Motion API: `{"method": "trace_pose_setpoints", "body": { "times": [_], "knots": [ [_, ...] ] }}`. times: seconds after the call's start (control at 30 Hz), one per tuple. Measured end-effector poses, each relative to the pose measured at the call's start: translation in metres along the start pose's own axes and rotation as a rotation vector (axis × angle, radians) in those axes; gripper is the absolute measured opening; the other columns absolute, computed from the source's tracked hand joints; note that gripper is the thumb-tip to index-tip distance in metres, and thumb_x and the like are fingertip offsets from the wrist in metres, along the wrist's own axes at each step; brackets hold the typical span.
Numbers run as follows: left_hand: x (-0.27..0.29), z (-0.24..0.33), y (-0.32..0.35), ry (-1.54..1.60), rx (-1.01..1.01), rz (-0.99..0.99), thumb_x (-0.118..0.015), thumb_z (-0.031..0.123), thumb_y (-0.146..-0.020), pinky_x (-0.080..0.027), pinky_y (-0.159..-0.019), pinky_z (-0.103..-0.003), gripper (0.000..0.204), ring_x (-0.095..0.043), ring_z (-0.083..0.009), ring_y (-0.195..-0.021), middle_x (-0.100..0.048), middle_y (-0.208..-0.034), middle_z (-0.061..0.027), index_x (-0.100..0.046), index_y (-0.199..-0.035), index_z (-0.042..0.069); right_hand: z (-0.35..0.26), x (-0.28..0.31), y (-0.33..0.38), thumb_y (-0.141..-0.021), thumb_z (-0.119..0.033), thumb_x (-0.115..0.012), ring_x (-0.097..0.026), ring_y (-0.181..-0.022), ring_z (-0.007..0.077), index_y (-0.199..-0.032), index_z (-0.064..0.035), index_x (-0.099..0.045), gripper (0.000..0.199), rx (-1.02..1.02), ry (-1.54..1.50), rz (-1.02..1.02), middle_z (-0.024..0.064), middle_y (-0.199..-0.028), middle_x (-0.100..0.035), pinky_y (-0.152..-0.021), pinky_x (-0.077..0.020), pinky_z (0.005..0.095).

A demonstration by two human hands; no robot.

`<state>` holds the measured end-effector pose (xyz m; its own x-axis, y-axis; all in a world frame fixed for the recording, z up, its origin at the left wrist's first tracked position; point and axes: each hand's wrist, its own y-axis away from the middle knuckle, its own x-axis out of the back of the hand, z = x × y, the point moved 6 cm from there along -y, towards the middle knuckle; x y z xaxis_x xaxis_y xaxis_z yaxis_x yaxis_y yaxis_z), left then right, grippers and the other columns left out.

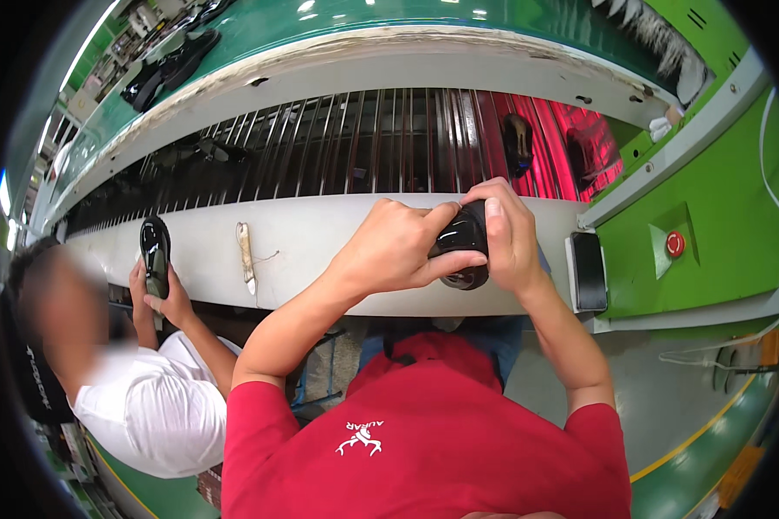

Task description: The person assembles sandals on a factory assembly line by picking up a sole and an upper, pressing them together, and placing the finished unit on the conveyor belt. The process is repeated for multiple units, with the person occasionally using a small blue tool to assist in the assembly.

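Observation:
Both my hands grip one glossy black shoe (464, 235) over the white ledge of the conveyor. My left hand (398, 240) holds its left side, the thumb lying across the shoe. Around its far end and right side curl the fingers of my right hand (506, 232), thumb pointing up. Parts of the shoe are hidden under my fingers. To the left on the ledge (312, 259) lies a knife-like tool (246, 259) with a worn, pale handle, apart from my hands.
Beyond the ledge runs a roller conveyor (320, 143); another shoe (518, 143) rides it under red light. At left a co-worker in white holds a black shoe (154, 251). A green machine (701, 216) with a red button (675, 244) stands right. More black shoes (177, 65) sit on the far green belt.

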<state>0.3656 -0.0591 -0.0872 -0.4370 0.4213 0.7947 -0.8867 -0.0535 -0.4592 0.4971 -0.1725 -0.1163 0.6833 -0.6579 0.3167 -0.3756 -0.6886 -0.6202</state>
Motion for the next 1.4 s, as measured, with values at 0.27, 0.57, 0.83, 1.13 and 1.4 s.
{"method": "trace_pose_setpoints", "body": {
  "times": [0.27,0.57,0.83,1.13,1.4],
  "knots": [
    [0.000,-0.050,0.087,0.206,0.270,0.380,-0.080,0.058,-0.100,-0.059,-0.071,-0.035,0.066,-0.072,-0.0231,-0.087,-0.070,-0.109,-0.0109,-0.070,-0.136,0.005,-0.004,-0.038,0.037,-0.095,-0.042,-0.089,-0.066,-0.123,0.0378,-0.154,-0.0004,-0.057,0.079,-0.056,-0.201,-0.205,0.0207,-0.135,-0.062,-0.110,-0.0531,0.0438],
    [-0.041,-0.071,0.145,0.925,0.700,0.425,-0.071,0.041,-0.110,-0.063,-0.091,-0.036,0.056,-0.071,-0.0204,-0.114,-0.070,-0.126,-0.0145,-0.061,-0.147,0.001,0.037,-0.065,0.062,-0.066,-0.021,-0.102,-0.060,-0.128,0.0353,-0.149,-0.0111,-0.067,0.090,0.048,0.392,-0.242,0.0117,-0.133,-0.062,-0.112,-0.0487,0.0495],
    [-0.056,-0.063,0.138,0.464,0.475,0.289,-0.104,0.024,-0.072,-0.050,-0.121,-0.050,0.071,-0.059,-0.0399,-0.147,-0.064,-0.154,-0.0207,-0.075,-0.134,0.007,0.025,-0.052,0.071,-0.066,-0.027,-0.103,-0.060,-0.123,0.0360,-0.137,-0.0141,-0.074,0.078,0.197,0.380,-0.283,0.0071,-0.129,-0.063,-0.106,-0.0469,0.0519],
    [-0.077,-0.080,0.165,0.624,0.510,0.260,-0.108,0.030,-0.064,-0.047,-0.123,-0.048,0.084,-0.052,-0.0417,-0.155,-0.050,-0.167,-0.0295,-0.074,-0.137,0.009,0.010,-0.062,0.088,-0.073,-0.015,-0.097,-0.062,-0.120,0.0340,-0.124,-0.0141,-0.079,0.054,0.209,0.386,-0.246,0.0051,-0.122,-0.067,-0.100,-0.0473,0.0512],
    [-0.076,-0.076,0.163,0.615,0.506,0.219,-0.106,0.031,-0.066,-0.046,-0.124,-0.049,0.092,-0.054,-0.0369,-0.152,-0.053,-0.164,-0.0219,-0.073,-0.149,0.008,0.010,-0.069,0.094,-0.074,-0.012,-0.096,-0.063,-0.114,0.0292,-0.115,-0.0165,-0.083,0.044,0.183,0.401,-0.196,-0.0012,-0.113,-0.068,-0.100,-0.0416,0.0482]
  ]
}}
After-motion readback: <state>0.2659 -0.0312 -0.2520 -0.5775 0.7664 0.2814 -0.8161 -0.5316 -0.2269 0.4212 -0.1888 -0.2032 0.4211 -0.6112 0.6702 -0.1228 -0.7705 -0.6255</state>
